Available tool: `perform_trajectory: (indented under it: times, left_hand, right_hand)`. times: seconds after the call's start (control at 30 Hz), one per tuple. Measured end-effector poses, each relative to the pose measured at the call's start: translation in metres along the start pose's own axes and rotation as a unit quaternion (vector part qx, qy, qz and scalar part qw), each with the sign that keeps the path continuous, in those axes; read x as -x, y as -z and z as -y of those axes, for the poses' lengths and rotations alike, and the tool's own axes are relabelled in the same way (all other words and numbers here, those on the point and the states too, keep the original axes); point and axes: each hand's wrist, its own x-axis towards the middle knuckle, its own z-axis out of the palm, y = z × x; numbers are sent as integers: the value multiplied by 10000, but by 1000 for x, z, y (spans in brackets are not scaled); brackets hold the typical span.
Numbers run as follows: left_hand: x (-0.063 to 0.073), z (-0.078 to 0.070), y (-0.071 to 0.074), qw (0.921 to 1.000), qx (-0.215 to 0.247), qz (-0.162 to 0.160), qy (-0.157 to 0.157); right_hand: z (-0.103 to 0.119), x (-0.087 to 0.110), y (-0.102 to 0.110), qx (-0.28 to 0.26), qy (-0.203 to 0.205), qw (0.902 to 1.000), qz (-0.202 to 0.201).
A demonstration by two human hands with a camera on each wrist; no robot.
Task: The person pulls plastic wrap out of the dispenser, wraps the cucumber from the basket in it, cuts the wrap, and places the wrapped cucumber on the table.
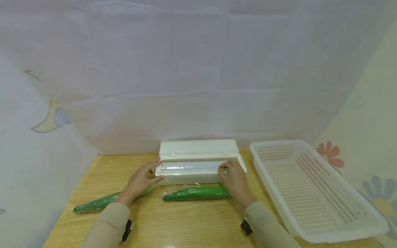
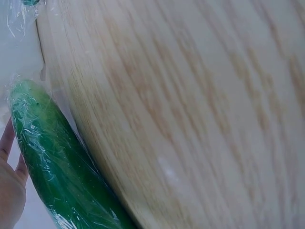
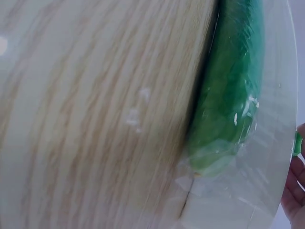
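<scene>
A white cling film dispenser (image 1: 190, 177) stands with its lid (image 1: 198, 147) raised, a film roll (image 1: 189, 166) inside. My left hand (image 1: 140, 179) rests at its left end, fingers spread, thumb against the front and fingertips at the top edge. My right hand (image 1: 234, 179) pinches a small green slider (image 3: 297, 144) at the dispenser's front edge, near the right end. In front lies a green cucumber (image 1: 196, 193) with clear film over it, its right end hidden behind my right hand in the head view. Another cucumber (image 2: 57, 157), wrapped in film, lies partly beneath my left wrist.
At the right stands a large white perforated plastic basket (image 1: 263, 187), close to my right forearm. All this sits on a wood-grain table (image 1: 186, 227). A pale sheet (image 1: 186, 69) hangs behind the table, and printed sheets flank both sides.
</scene>
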Motion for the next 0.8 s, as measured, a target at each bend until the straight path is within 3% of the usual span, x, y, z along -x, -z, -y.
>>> perform_trajectory:
  times: [0.27, 0.57, 0.8]
  left_hand:
    - [0, 0, 0, 10000, 3, 53, 59]
    - [3, -1, -1, 9998, 52, 103, 174]
    - [2, -2, 0, 9997, -22, 100, 204]
  right_hand:
    - [-3, 1, 2, 14, 326, 9992, -238]
    - [-5, 3, 1, 378, 413, 9983, -186]
    - [-9, 5, 3, 329, 451, 9981, -254]
